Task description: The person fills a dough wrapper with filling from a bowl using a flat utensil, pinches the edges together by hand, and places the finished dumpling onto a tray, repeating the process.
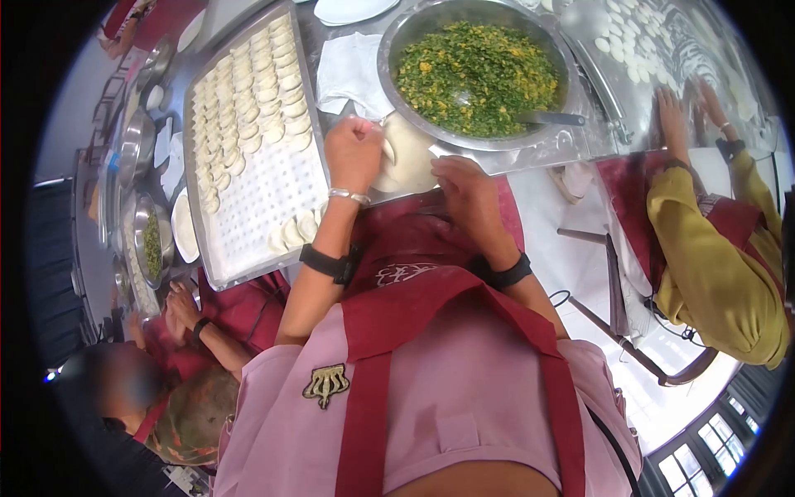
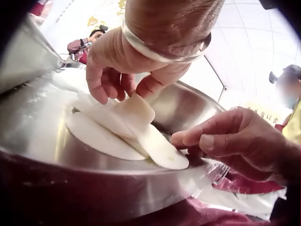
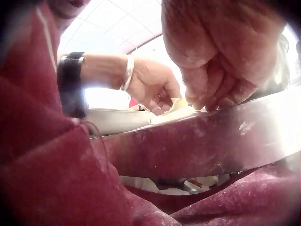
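At the table's front edge, my left hand (image 1: 354,153) pinches the raised edge of a round, thin dough wrapper (image 2: 136,113) between thumb and fingers. More flat dough wrappers (image 1: 406,157) lie overlapping beneath it on the metal tabletop. My right hand (image 1: 470,195) is just to their right, its fingers loosely bent; in the left wrist view its fingertips come right up to the wrapper's edge, with the thumb apart from it. Beyond the hands stands a large steel bowl (image 1: 389,58) of chopped green and yellow filling (image 1: 472,79), with a metal utensil handle (image 1: 551,118) inside it.
On the left, a perforated tray (image 1: 257,199) carries rows of folded dumplings (image 1: 248,99). A white cloth (image 1: 352,70) lies between tray and bowl. Another person's hands (image 1: 675,124) rest by round dough pieces (image 1: 633,37) on the right; a person (image 1: 182,406) sits at lower left.
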### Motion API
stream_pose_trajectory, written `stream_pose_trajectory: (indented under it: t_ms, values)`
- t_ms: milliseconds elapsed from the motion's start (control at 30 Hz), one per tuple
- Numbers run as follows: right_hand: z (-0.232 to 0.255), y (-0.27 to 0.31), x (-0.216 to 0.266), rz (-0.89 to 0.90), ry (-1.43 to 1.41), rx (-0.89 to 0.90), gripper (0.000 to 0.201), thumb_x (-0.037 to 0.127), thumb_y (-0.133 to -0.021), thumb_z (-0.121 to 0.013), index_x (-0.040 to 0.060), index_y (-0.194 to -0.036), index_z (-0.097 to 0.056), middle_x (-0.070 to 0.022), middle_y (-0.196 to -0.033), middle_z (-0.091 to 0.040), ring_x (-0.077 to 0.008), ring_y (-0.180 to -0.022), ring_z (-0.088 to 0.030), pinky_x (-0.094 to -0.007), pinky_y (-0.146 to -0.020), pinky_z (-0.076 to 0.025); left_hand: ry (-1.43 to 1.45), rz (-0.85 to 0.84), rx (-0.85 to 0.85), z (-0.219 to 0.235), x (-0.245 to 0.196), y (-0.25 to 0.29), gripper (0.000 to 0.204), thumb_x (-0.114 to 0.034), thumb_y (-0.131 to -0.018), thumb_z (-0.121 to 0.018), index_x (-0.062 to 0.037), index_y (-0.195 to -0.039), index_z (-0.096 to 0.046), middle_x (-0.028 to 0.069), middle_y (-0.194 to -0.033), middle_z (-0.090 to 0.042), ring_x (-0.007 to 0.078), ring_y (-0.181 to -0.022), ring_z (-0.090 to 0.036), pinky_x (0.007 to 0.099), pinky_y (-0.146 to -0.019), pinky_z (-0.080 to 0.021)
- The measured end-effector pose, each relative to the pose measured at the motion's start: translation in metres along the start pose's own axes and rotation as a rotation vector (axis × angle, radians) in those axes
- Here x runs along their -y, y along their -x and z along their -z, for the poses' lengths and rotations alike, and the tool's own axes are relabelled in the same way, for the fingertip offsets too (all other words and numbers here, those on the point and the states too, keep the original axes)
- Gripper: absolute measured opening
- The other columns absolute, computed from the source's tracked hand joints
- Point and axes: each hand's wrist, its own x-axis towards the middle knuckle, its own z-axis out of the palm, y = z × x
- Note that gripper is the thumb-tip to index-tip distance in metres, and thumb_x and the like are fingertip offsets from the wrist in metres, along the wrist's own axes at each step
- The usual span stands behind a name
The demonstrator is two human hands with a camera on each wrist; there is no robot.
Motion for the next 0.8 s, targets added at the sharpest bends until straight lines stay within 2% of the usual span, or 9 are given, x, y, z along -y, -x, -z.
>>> stream_pose_trajectory:
  t_ms: [100,133,233,267,367,467,567,667,800]
  values:
    - [-0.001,-0.002,0.002,-0.054,-0.038,-0.007,0.016,0.001,-0.082,-0.066,0.0014,-0.096,-0.072,-0.0154,-0.104,-0.071,-0.0342,-0.101,-0.066,-0.0409,-0.087,-0.053,0.657,0.309,-0.018,0.015,0.002,0.008,0.01,-0.012,-0.086,-0.069,-0.0029,-0.084,-0.066,0.0071,-0.079,-0.067,0.0216,-0.061,-0.058,0.0322,-0.059,-0.047]
    - [0.0,-0.002,0.005,-0.071,-0.055,-0.006,0.016,0.001,-0.082,-0.066,0.0012,-0.097,-0.072,-0.0158,-0.104,-0.071,-0.0342,-0.1,-0.066,-0.0406,-0.086,-0.054,0.758,0.342,0.018,0.021,0.006,0.008,0.011,-0.01,-0.092,-0.061,-0.0001,-0.094,-0.064,0.009,-0.089,-0.068,0.0237,-0.074,-0.065,0.0346,-0.069,-0.054]
    - [0.004,-0.004,0.013,-0.19,-0.103,0.026,0.018,0.004,-0.085,-0.066,0.0007,-0.101,-0.072,-0.0161,-0.104,-0.072,-0.0318,-0.097,-0.068,-0.0381,-0.085,-0.054,1.3,0.494,0.154,0.041,-0.008,0.01,0.014,-0.009,-0.094,-0.056,0.0031,-0.101,-0.061,0.0145,-0.102,-0.067,0.0266,-0.095,-0.068,0.0408,-0.086,-0.057]
    - [0.006,-0.003,0.016,-0.243,-0.118,0.043,0.018,0.005,-0.086,-0.066,0.0007,-0.102,-0.072,-0.016,-0.104,-0.072,-0.0307,-0.096,-0.069,-0.0371,-0.085,-0.054,1.415,0.5,0.24,0.044,-0.004,0.009,0.02,-0.01,-0.098,-0.052,0.0052,-0.11,-0.056,0.0179,-0.114,-0.064,0.0294,-0.109,-0.065,0.0465,-0.099,-0.053]
    - [0.019,-0.005,0.031,-0.468,-0.231,0.127,0.018,0.009,-0.09,-0.065,-0.0007,-0.104,-0.072,-0.0136,-0.102,-0.074,-0.0233,-0.092,-0.071,-0.0334,-0.084,-0.054,1.506,0.514,0.274,0.05,-0.023,0.018,0.026,-0.01,-0.099,-0.054,0.0072,-0.118,-0.054,0.018,-0.118,-0.063,0.0291,-0.11,-0.065,0.0448,-0.1,-0.052]
    - [0.034,0.0,0.025,-0.584,-0.42,0.121,0.021,0.012,-0.094,-0.063,-0.0031,-0.107,-0.07,-0.0125,-0.098,-0.074,-0.0179,-0.088,-0.07,-0.0302,-0.079,-0.055,1.292,0.419,0.328,0.045,-0.023,0.025,0.034,-0.01,-0.099,-0.056,0.0092,-0.127,-0.05,0.0173,-0.123,-0.062,0.0269,-0.111,-0.064,0.0421,-0.099,-0.052]
    - [0.061,0.003,0.011,-0.664,-0.593,-0.08,0.025,0.01,-0.096,-0.061,-0.0057,-0.114,-0.068,-0.0115,-0.093,-0.073,-0.0157,-0.079,-0.069,-0.0278,-0.072,-0.055,1.206,0.461,0.378,0.044,-0.025,0.032,0.039,-0.006,-0.098,-0.057,0.0103,-0.132,-0.047,0.0154,-0.122,-0.062,0.0247,-0.111,-0.063,0.0385,-0.096,-0.053]
    - [0.092,-0.002,0.006,-0.739,-0.499,-0.374,0.031,0.009,-0.095,-0.061,-0.0071,-0.122,-0.063,-0.01,-0.089,-0.071,-0.014,-0.073,-0.066,-0.0255,-0.066,-0.054,1.273,0.47,0.393,0.036,-0.012,0.038,0.038,-0.007,-0.098,-0.055,0.01,-0.132,-0.048,0.0141,-0.12,-0.062,0.0234,-0.11,-0.064,0.0354,-0.093,-0.054]
    - [0.114,-0.022,0.006,-0.559,-0.249,-0.503,0.043,0.008,-0.09,-0.067,-0.0087,-0.129,-0.057,-0.0067,-0.088,-0.066,-0.011,-0.07,-0.062,-0.0243,-0.064,-0.053,1.223,0.526,0.408,0.036,-0.02,0.048,0.034,-0.009,-0.098,-0.05,0.009,-0.128,-0.054,0.0128,-0.117,-0.064,0.0202,-0.103,-0.066,0.0319,-0.09,-0.054]
